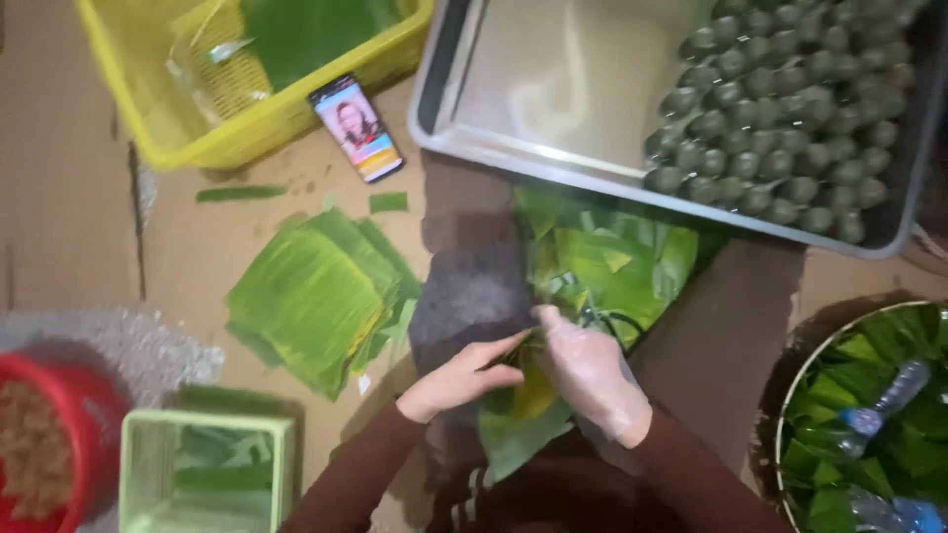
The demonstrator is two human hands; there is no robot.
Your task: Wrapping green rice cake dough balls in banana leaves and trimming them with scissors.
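My left hand (456,380) is bare and pinches the edge of a green banana leaf piece (518,429) held over my lap. My right hand (591,370), in a thin clear plastic glove, grips the same leaf from the right side; what lies inside the fold is hidden. Just beyond my hands lies a loose pile of cut leaves (612,262). A neat stack of cut banana leaves (311,296) rests on the cardboard to the left of my left hand.
A metal tray (553,163) at the top holds several dark green balls (780,109). A yellow basket (227,133), a phone (355,126), a red bowl (69,380), a light green basket (148,434), and a round bowl (790,395) of folded leaf parcels with plastic bottles surround me.
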